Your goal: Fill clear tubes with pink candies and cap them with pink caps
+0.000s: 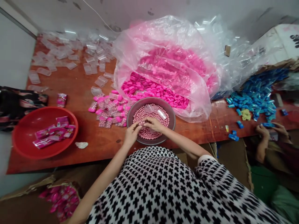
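Note:
A grey bowl (173, 122) full of small pink balls (150, 133) sits at the table's front edge. Above its near left side, my left hand (132, 133) and my right hand (153, 124) meet with fingertips pinched together. A few pink balls show between them, but what encloses these is mostly hidden by my fingers. A clear plastic case (161, 114) lies on the balls behind my right hand. Left of the bowl is a pile of clear cases (109, 110) filled with pink balls, with bright pink caps.
A large clear bag (198, 105) of pink caps lies behind the bowl. Empty clear cases (90, 67) are scattered at the back left. A red basin (17, 137) holds pink packs. At right, a co-worker's hands (263, 132) handle a blue item near blue pieces (254, 93).

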